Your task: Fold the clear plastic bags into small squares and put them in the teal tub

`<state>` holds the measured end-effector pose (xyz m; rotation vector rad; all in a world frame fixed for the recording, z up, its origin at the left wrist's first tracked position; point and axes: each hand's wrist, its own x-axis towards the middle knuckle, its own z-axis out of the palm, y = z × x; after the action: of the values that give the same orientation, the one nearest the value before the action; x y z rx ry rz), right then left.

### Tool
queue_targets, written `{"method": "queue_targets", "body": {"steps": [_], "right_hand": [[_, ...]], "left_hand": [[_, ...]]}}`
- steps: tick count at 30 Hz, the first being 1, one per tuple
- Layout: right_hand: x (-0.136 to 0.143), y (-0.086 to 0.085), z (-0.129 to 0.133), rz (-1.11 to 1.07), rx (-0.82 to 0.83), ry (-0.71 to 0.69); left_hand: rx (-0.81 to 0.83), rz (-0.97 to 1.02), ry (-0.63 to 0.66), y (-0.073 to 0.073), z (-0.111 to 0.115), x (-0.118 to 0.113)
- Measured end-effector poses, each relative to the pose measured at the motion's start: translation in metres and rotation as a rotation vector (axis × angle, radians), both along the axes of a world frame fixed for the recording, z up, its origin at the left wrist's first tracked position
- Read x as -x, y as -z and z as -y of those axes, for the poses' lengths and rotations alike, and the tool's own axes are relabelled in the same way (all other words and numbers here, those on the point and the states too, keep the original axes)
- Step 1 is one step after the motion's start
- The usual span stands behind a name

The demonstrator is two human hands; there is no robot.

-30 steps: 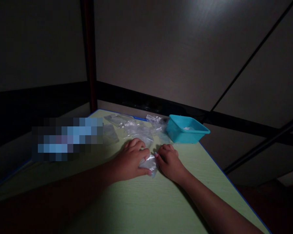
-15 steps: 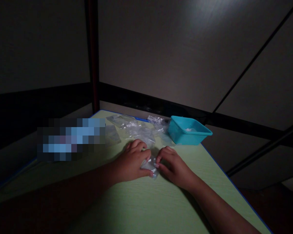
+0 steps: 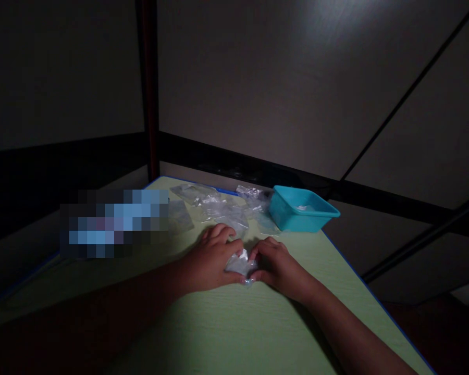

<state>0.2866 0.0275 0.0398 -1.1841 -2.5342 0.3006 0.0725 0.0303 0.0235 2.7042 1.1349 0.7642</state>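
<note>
Between my two hands a small clear plastic bag (image 3: 241,264) lies on the green tabletop (image 3: 219,333). My left hand (image 3: 214,258) is at its left side, fingers curled over it and the thumb tip on its near edge. From the right, my right hand (image 3: 275,265) holds the bag's other side, its thumb close to the left thumb and its fingertips on the upper part. The bag's near edge looks bunched at the thumbs. Whether anything is inside it I cannot make out.
Several clear plastic bags (image 3: 222,211) lie loosely beyond my hands. A turquoise basket (image 3: 305,221) with something white inside stands at the table's right edge. A blurred-out bluish area (image 3: 127,213) is at the left. Panelled walls rise behind the table.
My right thumb has moved left and down to the bag's near edge, beside my left thumb. My left hand has barely moved.
</note>
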Motion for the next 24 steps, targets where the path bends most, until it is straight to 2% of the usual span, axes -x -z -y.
{"method": "queue_targets", "body": {"steps": [6, 13, 20, 24], "right_hand": [[-0.0001, -0.0014, 0.0013, 0.005, 0.032, 0.016], [0.0017, -0.0025, 0.0036, 0.019, 0.014, 0.023], [0.0049, -0.0059, 0.0090, 0.042, -0.024, 0.045], [0.0055, -0.0048, 0.0098, 0.095, -0.036, 0.057]], "left_hand": [[-0.001, -0.020, -0.010, -0.0010, 0.0001, 0.0001], [-0.011, -0.025, -0.100, -0.0028, 0.0015, -0.0008], [0.013, -0.010, -0.038, 0.0001, -0.0008, 0.0015], [0.048, 0.006, -0.068, 0.0018, -0.0023, 0.0030]]}}
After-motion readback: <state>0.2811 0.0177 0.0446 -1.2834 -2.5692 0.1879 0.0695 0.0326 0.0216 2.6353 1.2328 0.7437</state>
